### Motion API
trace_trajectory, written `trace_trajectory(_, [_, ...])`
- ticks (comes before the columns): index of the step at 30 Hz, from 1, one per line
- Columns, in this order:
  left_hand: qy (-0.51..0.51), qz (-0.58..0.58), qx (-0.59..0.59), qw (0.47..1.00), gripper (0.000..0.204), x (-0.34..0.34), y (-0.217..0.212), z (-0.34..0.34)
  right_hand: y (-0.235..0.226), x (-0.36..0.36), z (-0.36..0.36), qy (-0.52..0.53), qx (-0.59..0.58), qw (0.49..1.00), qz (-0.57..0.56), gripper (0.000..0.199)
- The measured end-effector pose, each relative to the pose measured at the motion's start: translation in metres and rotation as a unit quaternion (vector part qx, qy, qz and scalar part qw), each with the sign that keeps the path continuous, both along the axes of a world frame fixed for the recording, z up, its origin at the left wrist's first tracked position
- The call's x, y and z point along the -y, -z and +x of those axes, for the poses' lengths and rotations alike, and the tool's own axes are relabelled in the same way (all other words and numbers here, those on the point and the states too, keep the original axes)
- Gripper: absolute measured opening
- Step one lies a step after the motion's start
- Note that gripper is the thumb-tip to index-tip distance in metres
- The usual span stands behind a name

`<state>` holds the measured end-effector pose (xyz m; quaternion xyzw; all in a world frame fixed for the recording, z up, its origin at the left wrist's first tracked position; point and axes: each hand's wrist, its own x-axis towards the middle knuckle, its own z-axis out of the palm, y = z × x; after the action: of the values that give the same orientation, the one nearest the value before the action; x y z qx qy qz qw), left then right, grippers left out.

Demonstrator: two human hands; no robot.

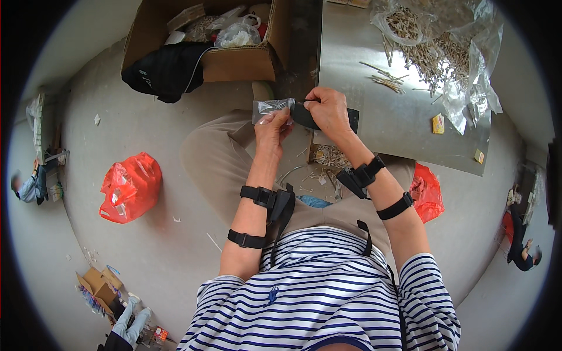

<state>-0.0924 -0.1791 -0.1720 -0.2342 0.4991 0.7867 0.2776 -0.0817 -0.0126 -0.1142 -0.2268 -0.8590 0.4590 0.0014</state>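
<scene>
Seated person in striped shirt, left hand (pixel 272 127) pinching a small clear plastic bag (pixel 270 107) at frame centre, right hand (pixel 328 108) closed on a black piece (pixel 303 114) at the bag's mouth, metal table (pixel 374 111) upper right strewn with wooden sticks (pixel 430 55), cardboard box (pixel 234 61) above.

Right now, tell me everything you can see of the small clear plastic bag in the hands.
The small clear plastic bag is a thin, glossy, see-through pouch, wrinkled and catching light. It is held roughly level above the lap, beside the edge of the metal table. The left hand pinches its lower edge from beneath; the right hand holds a dark flat piece at its right end. Its contents are too small to tell.
</scene>
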Motion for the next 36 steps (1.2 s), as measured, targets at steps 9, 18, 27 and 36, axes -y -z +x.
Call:
trace_trajectory(9, [0.027, -0.005, 0.015, 1.000, 0.020, 0.001, -0.001, -0.005, -0.003, -0.001, -0.001, 0.004, 0.027, 0.999, -0.021, 0.015])
trace_trajectory(18, [0.054, 0.029, 0.008, 0.998, 0.017, 0.006, 0.001, -0.007, -0.003, -0.002, -0.002, -0.001, 0.028, 0.999, -0.020, 0.014])
trace_trajectory(27, [0.050, -0.002, -0.007, 0.999, 0.015, 0.004, -0.003, -0.011, -0.002, -0.003, -0.004, -0.003, 0.047, 0.999, -0.015, 0.013])
trace_trajectory(36, [0.063, -0.024, -0.025, 0.997, 0.018, 0.000, -0.015, -0.013, 0.003, -0.005, -0.004, -0.003, 0.054, 0.998, -0.022, 0.015])
